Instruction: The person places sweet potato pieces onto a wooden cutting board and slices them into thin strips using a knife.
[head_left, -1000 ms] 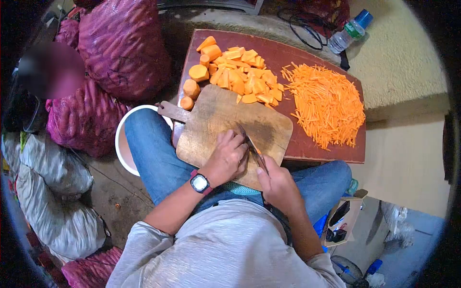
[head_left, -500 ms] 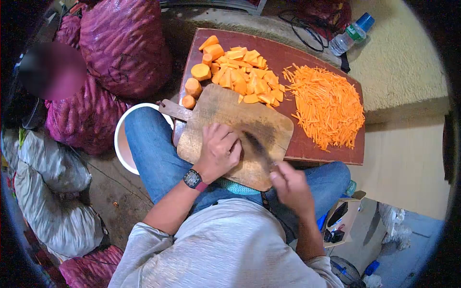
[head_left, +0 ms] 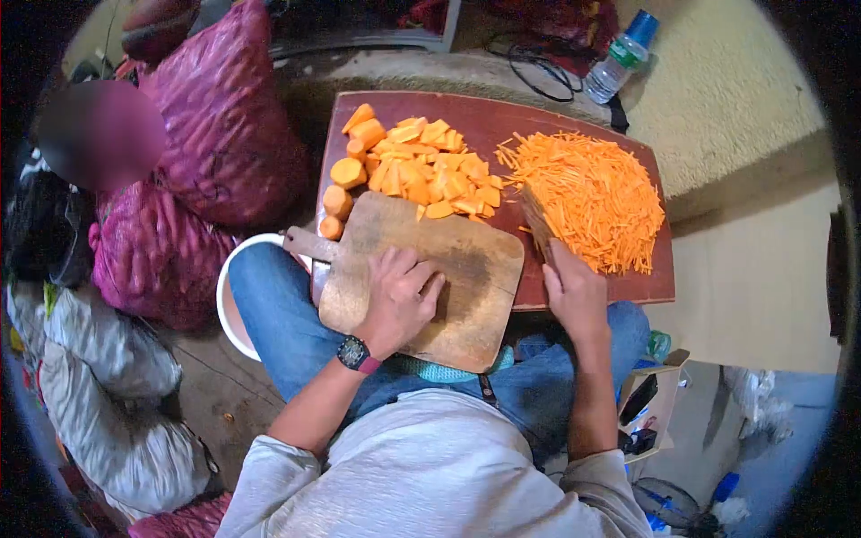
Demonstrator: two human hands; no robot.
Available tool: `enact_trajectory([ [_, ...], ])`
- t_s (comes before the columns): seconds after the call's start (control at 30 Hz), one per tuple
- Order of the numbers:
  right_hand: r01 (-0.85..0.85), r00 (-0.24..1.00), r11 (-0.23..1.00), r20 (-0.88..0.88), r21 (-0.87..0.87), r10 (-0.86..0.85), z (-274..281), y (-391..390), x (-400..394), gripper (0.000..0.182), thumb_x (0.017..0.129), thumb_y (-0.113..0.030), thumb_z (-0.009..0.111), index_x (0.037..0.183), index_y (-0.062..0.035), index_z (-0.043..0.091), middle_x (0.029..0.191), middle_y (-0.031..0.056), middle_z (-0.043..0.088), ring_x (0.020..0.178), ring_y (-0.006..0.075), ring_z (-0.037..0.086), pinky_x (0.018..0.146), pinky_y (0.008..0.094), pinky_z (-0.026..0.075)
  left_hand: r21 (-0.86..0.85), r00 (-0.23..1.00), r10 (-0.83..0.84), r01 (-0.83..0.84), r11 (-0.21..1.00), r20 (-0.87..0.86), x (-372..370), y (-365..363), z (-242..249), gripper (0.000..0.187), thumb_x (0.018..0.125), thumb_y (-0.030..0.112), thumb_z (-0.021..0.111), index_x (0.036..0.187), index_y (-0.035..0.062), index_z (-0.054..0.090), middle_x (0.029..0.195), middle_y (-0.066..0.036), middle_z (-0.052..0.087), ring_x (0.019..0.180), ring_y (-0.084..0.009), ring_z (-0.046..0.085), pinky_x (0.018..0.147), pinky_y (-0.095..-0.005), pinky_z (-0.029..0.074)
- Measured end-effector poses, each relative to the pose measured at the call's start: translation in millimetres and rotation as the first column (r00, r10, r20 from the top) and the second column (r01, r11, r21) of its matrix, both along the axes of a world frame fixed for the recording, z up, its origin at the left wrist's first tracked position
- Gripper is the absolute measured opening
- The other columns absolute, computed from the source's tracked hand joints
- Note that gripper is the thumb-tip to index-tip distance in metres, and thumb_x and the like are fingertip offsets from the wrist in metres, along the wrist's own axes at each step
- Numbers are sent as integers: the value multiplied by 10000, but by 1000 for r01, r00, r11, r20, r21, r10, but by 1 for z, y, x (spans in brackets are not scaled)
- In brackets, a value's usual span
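Note:
A wooden cutting board point(head_left: 475, 318) lies across my lap, its far part over the red table. On its left half rests my left hand point(head_left: 404, 296), fingers bent and a little apart, with nothing visible in them. My right hand point(head_left: 574, 291) is closed around a knife point(head_left: 538, 220), off the board's right side. Its blade points away from me at the left edge of a heap of carrot strips point(head_left: 592, 202). Beyond the board are carrot slices point(head_left: 435, 170), with thick carrot chunks point(head_left: 337, 201) to their left.
The red table point(head_left: 502, 112) carries the carrots. A white tub point(head_left: 231, 314) stands by my left knee. Filled pink mesh sacks point(head_left: 224, 125) and white sacks point(head_left: 117, 394) are at the left. A water bottle point(head_left: 619, 63) lies beyond the table. An open box point(head_left: 650, 408) is at the right.
My right hand has carried the knife from the board to the right, up to the strips. My left hand stays on the board, its fingers slightly looser. The view has shifted a little.

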State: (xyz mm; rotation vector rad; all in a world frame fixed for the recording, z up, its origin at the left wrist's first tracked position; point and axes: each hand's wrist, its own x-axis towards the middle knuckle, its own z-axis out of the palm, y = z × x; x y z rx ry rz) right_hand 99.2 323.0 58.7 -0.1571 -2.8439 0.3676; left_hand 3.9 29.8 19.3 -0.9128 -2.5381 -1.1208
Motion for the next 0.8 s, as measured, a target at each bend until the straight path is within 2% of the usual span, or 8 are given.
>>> enact_trajectory([
  [0.1,-36,997,999,-62,12,36,-15,-3,4,462,938,-108,774,1369,-4,643,972,170,712,933,394,712,822,504,584,5,994,-91,91,996,-58,-13,28,21,116,857,110,835,938,74,761,985,-82,681,984,-315,616,897,-465,427],
  [0.3,-108,988,991,-98,76,115,-10,-1,10,463,924,-116,759,1364,-19,654,935,128,690,902,334,687,798,467,571,-62,930,-290,284,957,-224,-56,141,43,186,836,202,829,934,83,725,1055,-105,643,1078,-317,576,959,-510,405],
  [0.37,-103,989,992,-101,72,110,-12,-1,12,450,924,-113,751,1354,-17,661,935,125,688,896,327,687,795,469,570,-321,860,-376,269,908,-344,-71,181,25,211,797,234,813,937,103,724,1084,-102,629,1125,-315,559,975,-544,387],
  [0.47,-99,989,995,-106,24,101,-17,3,15,435,917,-98,736,1339,-11,675,927,128,688,885,327,685,794,469,570,-366,851,-385,252,896,-358,-93,217,11,208,769,220,799,940,120,734,1073,-106,634,1120,-316,571,973,-557,383],
  [0.5,-93,989,996,-115,10,93,-21,5,15,435,921,-104,736,1342,-15,672,924,131,690,891,333,689,801,470,573,-384,821,-383,219,897,-424,-102,222,9,188,804,231,797,943,120,738,1069,-100,635,1110,-311,576,968,-549,382],
  [0.63,-78,990,995,-126,-67,69,-22,9,13,416,932,-128,738,1330,-31,666,915,145,704,904,360,708,803,482,582,-338,842,-365,236,911,-396,-125,205,1,162,862,262,789,952,137,742,1072,-73,643,1106,-290,581,985,-538,376],
  [0.73,-68,993,982,-106,-174,50,-22,8,11,388,944,-139,736,1313,-46,662,912,156,714,915,374,726,788,501,589,-281,857,-294,185,942,-423,-142,166,-3,179,848,259,805,923,107,746,1084,-105,678,1138,-308,589,1001,-562,385],
  [0.8,-53,997,978,-65,-201,40,-16,5,10,378,950,-145,737,1301,-35,653,951,189,741,914,397,742,770,525,596,-330,875,-229,85,940,-427,-157,130,0,233,838,258,826,1030,136,774,1111,-76,680,1151,-295,596,986,-540,383],
])
